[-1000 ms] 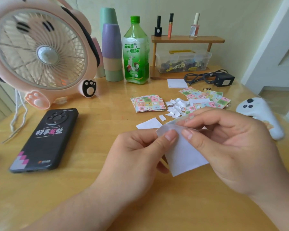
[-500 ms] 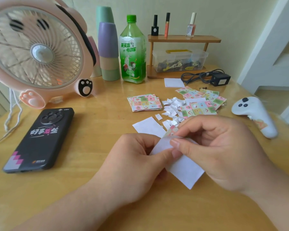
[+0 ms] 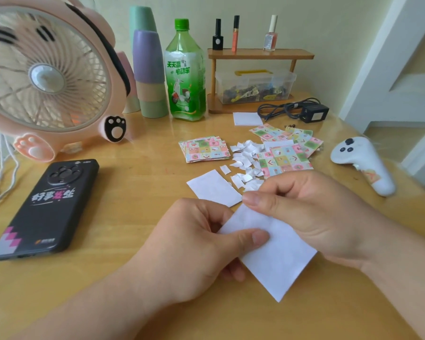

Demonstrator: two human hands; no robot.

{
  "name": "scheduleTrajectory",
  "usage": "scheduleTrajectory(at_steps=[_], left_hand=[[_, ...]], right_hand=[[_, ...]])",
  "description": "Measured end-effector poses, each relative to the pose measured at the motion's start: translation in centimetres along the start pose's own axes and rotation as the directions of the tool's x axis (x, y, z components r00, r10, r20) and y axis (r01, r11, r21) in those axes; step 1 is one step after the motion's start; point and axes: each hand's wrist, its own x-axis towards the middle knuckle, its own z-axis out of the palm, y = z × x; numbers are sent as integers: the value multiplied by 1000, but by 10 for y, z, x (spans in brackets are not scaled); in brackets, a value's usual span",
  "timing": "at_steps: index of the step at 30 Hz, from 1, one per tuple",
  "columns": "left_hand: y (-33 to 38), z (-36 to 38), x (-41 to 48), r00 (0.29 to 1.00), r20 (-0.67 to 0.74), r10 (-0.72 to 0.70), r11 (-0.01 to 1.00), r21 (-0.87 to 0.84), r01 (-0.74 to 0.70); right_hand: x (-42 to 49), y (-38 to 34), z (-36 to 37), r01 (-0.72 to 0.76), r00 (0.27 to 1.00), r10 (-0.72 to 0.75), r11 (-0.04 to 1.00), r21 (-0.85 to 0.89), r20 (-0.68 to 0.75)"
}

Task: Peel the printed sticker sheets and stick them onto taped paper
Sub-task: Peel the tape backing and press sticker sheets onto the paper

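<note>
Back row, from the left: a pink paw-footed fan (image 3: 44, 79) stands on the wooden surface (image 3: 133, 217), and a black phone (image 3: 47, 207) lies camera side up in front of it. Next we list stacked cups (image 3: 149, 67) and a green bottle (image 3: 185, 72) against the pale wall. Further right is a small wooden shelf (image 3: 260, 54) with three slim bottles (image 3: 235, 33) on top and a clear box (image 3: 255, 85) beneath. A black adapter (image 3: 313, 113) with its cable lies just beside the shelf. A white controller (image 3: 363, 163) lies near the right edge, with a white door frame (image 3: 390, 57) behind.

Mid-surface: a stack of printed sticker sheets (image 3: 205, 148), a heap of white scraps (image 3: 245, 160) beside it, more printed sheets (image 3: 286, 158) right of the heap, and one white paper piece (image 3: 214, 187) lying flat in front.

Nearest us: the left hand (image 3: 189, 249) grips the left edge of a white sheet (image 3: 277, 256), thumb on top, fingers curled beneath. The right hand (image 3: 312, 212) pinches the sheet's upper corner. The sheet is tilted between both hands, in front of the scraps. We cannot tell whether its lower corner touches the surface.
</note>
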Motion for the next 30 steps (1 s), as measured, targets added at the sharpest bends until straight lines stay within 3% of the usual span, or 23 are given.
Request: scheduleTrajectory(at_steps=[6,10,13,18,24,30], left_hand=[[-3,3,4,999,32,37,963,-267,-27],[-5,1,5,988,-109,106,982,-146,-121],[1,-4,4,966,-241,97,989,-85,-121],[3,-12,5,950,-292,113,990,-47,-132],[-3,-23,12,948,-306,86,958,-235,-163],[6,-21,14,972,-232,-31,849,-520,-97]], right_hand=[[4,4,4,161,981,-167,985,-70,-100],[1,6,4,72,996,-75,994,-79,-39],[-3,-1,4,-39,999,37,999,33,39],[-5,-7,4,17,1000,-19,998,-58,-19],[-2,-4,-3,-47,996,46,999,10,79],[7,7,-4,66,990,-50,990,121,-132]])
